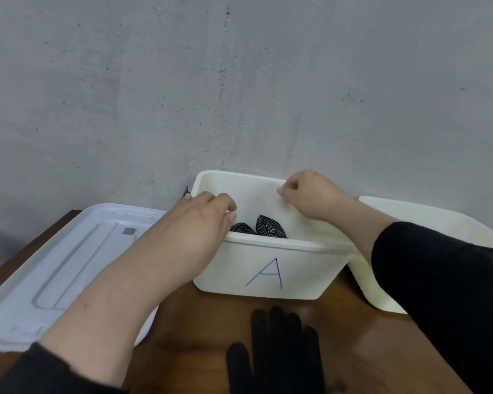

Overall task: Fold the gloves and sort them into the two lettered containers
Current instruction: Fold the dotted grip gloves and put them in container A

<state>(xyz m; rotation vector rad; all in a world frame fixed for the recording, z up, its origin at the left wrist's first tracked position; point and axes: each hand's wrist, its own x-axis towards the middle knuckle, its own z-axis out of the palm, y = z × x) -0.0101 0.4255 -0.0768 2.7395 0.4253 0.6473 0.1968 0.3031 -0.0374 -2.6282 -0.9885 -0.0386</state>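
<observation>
A white container marked with a blue A [268, 268] stands against the wall. Inside it lies a dark patterned glove [264, 228], partly hidden by the front rim. My left hand [202, 217] reaches over the container's left rim, fingers curled down at the glove; whether it grips the glove is hidden. My right hand [310, 193] hovers over the container's right side with fingers curled and nothing visible in it. A black glove [279, 348] lies flat on the brown table in front, fingers pointing toward the container. A second white container [427, 220] stands to the right, its letter hidden by my right arm.
A white lid [69, 268] lies on the table [199, 331] to the left of the A container. A grey concrete wall [239, 81] rises directly behind the containers. The table's left edge shows at the far left.
</observation>
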